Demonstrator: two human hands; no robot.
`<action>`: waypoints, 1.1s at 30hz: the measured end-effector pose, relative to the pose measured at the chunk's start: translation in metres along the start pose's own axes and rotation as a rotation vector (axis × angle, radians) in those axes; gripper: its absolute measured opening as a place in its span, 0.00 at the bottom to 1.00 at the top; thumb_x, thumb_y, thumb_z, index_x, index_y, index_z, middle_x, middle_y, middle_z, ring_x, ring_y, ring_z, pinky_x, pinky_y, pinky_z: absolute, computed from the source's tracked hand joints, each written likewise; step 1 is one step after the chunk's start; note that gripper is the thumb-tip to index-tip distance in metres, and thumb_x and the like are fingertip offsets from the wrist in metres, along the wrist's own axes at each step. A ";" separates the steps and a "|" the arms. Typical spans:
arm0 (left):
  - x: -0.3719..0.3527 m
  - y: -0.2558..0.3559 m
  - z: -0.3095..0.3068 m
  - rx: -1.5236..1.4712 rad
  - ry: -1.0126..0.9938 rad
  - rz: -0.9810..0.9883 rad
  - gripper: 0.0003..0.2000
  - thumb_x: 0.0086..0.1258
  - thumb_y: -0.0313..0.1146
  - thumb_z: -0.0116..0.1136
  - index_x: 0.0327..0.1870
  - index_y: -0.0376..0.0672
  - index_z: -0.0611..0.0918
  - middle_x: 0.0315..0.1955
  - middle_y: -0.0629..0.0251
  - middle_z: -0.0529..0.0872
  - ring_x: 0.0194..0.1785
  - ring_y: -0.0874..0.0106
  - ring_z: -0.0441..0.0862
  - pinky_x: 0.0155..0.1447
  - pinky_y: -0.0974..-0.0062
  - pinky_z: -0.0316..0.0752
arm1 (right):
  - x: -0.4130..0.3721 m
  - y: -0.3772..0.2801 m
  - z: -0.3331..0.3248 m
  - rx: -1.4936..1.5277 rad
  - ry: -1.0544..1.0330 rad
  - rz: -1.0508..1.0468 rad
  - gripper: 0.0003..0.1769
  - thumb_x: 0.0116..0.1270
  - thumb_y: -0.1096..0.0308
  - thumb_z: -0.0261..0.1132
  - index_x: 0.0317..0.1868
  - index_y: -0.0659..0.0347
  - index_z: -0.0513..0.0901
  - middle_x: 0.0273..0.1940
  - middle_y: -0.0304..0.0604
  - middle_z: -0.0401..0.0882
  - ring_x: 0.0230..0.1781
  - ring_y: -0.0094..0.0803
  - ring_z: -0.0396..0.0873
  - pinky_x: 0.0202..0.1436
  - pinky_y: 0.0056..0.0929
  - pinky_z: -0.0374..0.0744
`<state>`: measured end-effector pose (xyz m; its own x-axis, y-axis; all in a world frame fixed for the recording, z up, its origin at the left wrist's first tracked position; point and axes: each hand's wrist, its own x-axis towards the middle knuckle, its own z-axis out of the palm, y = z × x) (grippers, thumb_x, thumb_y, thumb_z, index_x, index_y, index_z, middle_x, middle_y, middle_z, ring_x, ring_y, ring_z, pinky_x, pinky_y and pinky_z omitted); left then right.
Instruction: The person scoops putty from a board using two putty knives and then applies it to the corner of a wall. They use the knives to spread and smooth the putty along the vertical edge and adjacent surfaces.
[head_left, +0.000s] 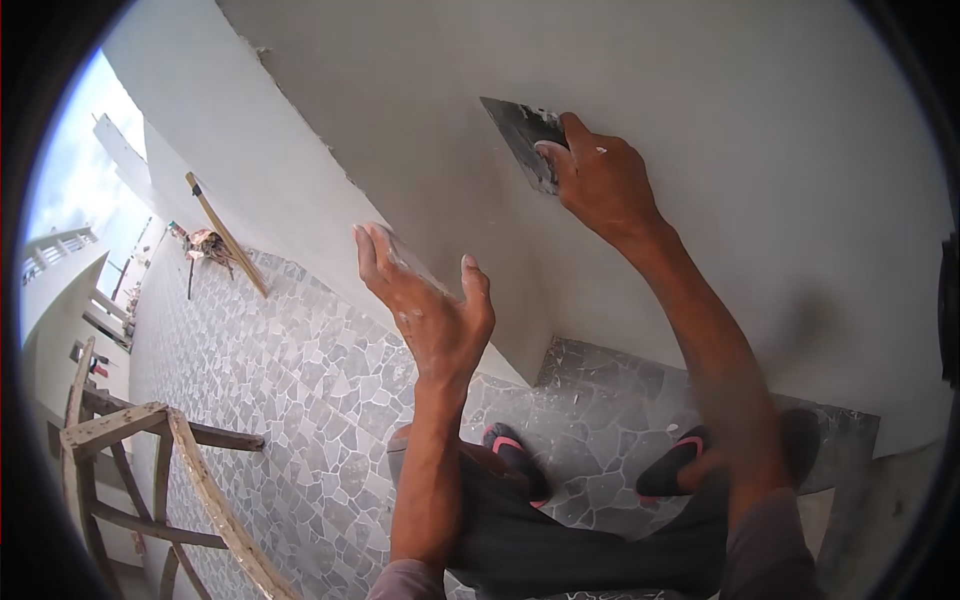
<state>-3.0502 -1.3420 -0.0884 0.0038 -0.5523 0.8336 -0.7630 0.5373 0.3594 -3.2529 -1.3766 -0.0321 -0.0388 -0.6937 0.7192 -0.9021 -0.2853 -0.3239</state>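
My right hand (608,180) is wrapped around a putty knife (522,138) with a wide dark blade. White paste is smeared along the blade, which lies close against the grey wall (720,110). Lower and to the left, my left hand (425,305) is raised beside the wall's corner edge, fingers stretched and thumb apart. White smears mark its fingers and back, and nothing is held in it. Behind its fingertips runs the lighter side face of the wall (300,190).
A wooden sawhorse-like frame (115,425) stands at lower left. Grey stone-patterned tiles (300,350) cover the floor under my dark shoes (515,460). Farther off, a wooden plank (228,235) leans on the wall beside a cluttered pile (205,245).
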 end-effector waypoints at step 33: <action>0.002 -0.007 -0.023 -0.192 -0.033 -0.006 0.42 0.58 0.24 0.64 0.74 0.29 0.53 0.69 0.33 0.53 0.75 0.38 0.50 0.73 0.51 0.58 | 0.002 -0.058 -0.003 -0.763 -0.334 -0.556 0.10 0.59 0.73 0.64 0.42 0.65 0.84 0.40 0.46 0.78 0.44 0.38 0.76 0.47 0.36 0.74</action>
<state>-3.0303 -1.3324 -0.0794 -0.0154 -0.5750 0.8180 -0.6253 0.6439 0.4409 -3.2020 -1.3595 -0.0104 0.4894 -0.7743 0.4012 -0.7944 -0.2059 0.5715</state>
